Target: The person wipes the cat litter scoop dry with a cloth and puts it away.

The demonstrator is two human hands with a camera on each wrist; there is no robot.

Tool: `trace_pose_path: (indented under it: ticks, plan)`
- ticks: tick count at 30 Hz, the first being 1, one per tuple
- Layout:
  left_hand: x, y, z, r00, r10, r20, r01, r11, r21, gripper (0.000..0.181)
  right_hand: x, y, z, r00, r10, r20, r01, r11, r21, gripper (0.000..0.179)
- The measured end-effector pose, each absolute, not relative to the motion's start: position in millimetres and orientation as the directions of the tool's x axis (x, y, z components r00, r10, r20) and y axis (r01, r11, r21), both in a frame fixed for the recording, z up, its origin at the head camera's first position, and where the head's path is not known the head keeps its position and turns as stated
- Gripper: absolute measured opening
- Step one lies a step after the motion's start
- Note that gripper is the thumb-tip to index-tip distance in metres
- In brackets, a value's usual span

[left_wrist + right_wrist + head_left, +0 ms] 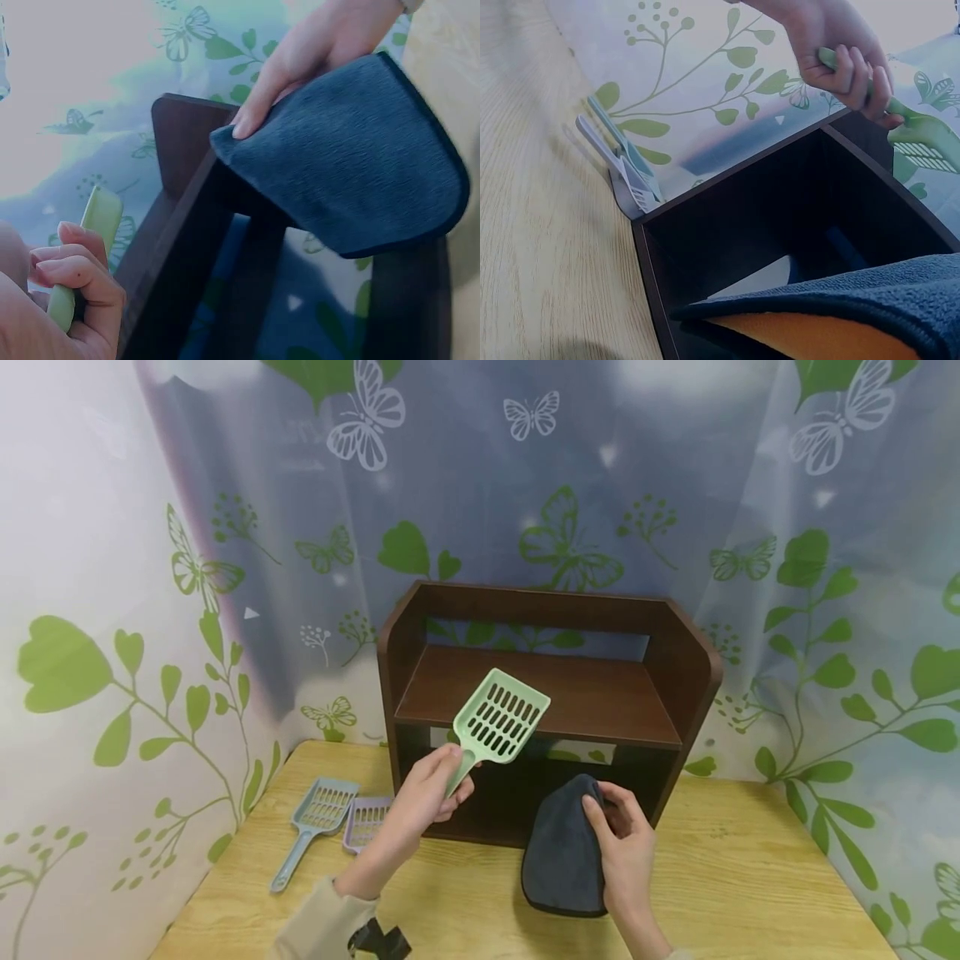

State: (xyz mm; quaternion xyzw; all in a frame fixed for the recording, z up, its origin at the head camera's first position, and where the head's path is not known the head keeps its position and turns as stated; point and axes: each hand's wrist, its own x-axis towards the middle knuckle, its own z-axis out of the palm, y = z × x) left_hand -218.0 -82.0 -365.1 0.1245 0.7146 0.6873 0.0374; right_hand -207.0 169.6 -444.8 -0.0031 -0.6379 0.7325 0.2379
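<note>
In front of the dark-brown wooden shelf (600, 702), the left hand (423, 797) grips the pale-green slotted plastic scoop (491, 731) by its handle, seemingly leaving its head unobstructed; the right hand (628, 852) pinches the rounded dark-blue plush cloth (564, 847).

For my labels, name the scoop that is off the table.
The green scoop, gripped in the left hand; the blue scoop and purple scoop rest on the table.

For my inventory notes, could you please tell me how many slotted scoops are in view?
3: the green scoop in the left hand, plus the blue scoop and the partly hidden purple scoop on the table, left of the shelf.
</note>
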Motion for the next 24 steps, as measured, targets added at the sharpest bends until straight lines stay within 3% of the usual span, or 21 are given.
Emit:
trace_pose_path:
  ticks: [14, 24]
  plan:
    - [-260.0, -91.0, -328.1, -0.973, 0.077, 0.217, 0.217, -0.005, 0.976, 0.034, -207.0, 169.8, -443.1, -0.885, 0.338, 0.321, -0.366, -0.077, -0.928, 0.028]
    - [-297.3, -93.6, -316.0, -0.991, 0.044, 0.126, 0.129, 0.087, 0.988, 0.040, -201.0, 164.7, -439.8, -0.874, 0.303, 0.381, -0.398, 0.006, -0.917, 0.024]
